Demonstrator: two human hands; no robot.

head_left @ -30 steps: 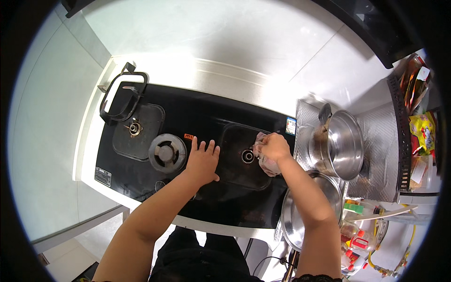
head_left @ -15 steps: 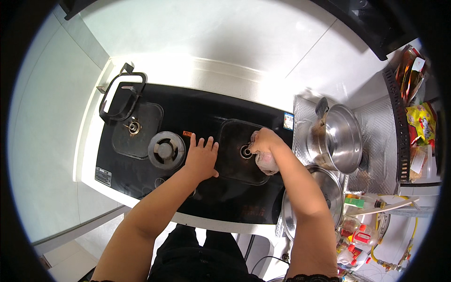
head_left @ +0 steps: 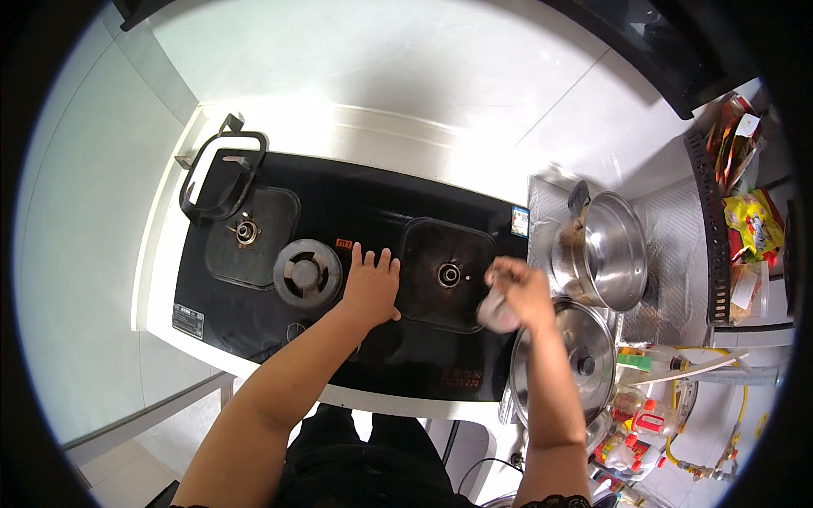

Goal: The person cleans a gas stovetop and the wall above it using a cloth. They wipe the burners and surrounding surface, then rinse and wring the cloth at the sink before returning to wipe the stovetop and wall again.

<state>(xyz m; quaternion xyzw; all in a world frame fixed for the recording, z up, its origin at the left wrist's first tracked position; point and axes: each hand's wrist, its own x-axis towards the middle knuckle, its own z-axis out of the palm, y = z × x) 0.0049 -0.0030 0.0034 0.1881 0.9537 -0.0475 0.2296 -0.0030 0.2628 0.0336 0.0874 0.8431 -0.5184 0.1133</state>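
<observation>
One big, flat black glass stove (head_left: 356, 199) sits under the spread left hand (head_left: 373, 288). The right hand (head_left: 527, 292), gripping a crumpled pinkish-grey cloth (head_left: 496, 315), has moved toward the stove's right edge, so I see the whole small, round metal burner (head_left: 449, 275).

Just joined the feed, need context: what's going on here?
A person is at a glossy black two-burner cooktop. The right hand grips a crumpled pale cloth at the right edge of the black square burner recess; blur hides whether it touches down. The left hand lies spread, palm down, on the cooktop, right of a round grey burner ring. A black metal pan support sits at the cooktop's far left corner; a silver steel pot is off to the right.
</observation>
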